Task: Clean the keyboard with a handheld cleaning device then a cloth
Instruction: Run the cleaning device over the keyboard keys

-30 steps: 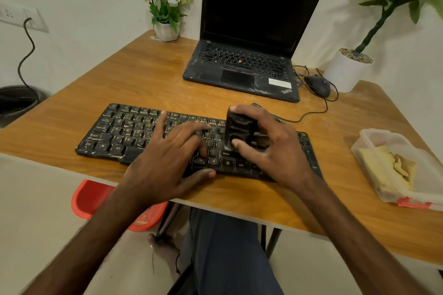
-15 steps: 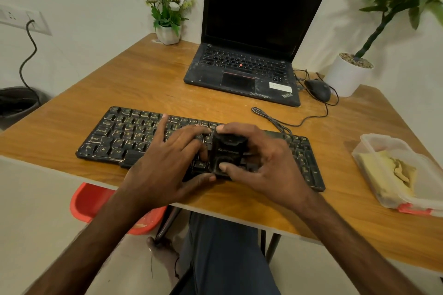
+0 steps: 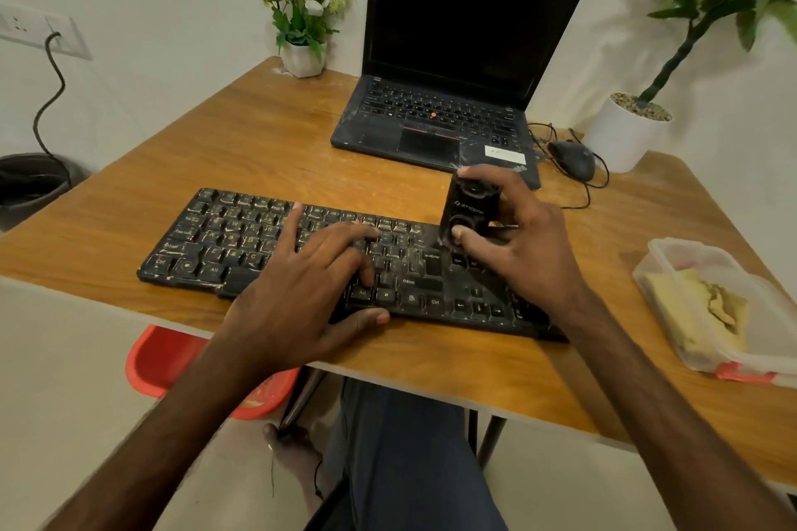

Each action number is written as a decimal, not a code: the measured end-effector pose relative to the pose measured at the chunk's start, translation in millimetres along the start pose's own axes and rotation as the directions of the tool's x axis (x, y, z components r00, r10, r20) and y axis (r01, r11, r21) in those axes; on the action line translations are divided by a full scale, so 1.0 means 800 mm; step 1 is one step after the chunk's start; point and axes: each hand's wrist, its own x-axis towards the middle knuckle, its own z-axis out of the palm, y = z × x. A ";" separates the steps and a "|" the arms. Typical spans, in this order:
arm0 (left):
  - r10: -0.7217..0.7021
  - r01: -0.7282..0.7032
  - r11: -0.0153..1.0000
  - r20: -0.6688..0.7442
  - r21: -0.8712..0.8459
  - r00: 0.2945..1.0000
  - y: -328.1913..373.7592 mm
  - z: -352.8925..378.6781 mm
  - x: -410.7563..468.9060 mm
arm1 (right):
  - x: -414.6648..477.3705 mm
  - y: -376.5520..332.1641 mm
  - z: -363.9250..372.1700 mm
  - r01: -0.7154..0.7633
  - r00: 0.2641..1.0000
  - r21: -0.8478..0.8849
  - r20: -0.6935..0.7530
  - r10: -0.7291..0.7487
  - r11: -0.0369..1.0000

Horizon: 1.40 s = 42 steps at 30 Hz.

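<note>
Tabletop (image 3: 267, 142): smooth wood grain with a soft sheen. Keyboard (image 3: 258, 241): matt black plastic, dusty. Container (image 3: 673, 259): translucent plastic.

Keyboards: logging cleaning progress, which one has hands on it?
The standalone keyboard nearest the person: left hand rests on it, right hand holds the cleaning device there; laptop untouched.

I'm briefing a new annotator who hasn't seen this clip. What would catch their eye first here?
The dusty black keyboard near the front edge of the table draws the eye, with the left hand resting flat on its middle. Over its right end the right hand grips a small black device, held upright. Behind them an open laptop stands with a dark screen.
</note>
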 end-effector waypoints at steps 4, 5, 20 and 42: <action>-0.003 0.003 1.000 -0.004 -0.003 1.000 0.000 0.000 0.000 | -0.016 -0.006 0.012 -0.033 0.995 0.273 0.097 0.006 0.962; -0.002 0.002 1.000 -0.006 0.000 1.000 0.000 0.000 0.000 | -0.018 -0.007 0.015 -0.004 0.994 0.242 0.110 -0.023 0.970; -0.003 0.003 1.000 -0.006 0.001 1.000 0.001 0.000 0.000 | 0.029 0.001 0.015 0.046 0.998 0.005 0.038 -0.046 0.999; -0.014 0.014 1.000 -0.004 -0.021 1.000 0.001 0.000 -0.001 | 0.014 0.001 0.005 -0.072 0.993 0.272 0.105 0.045 0.960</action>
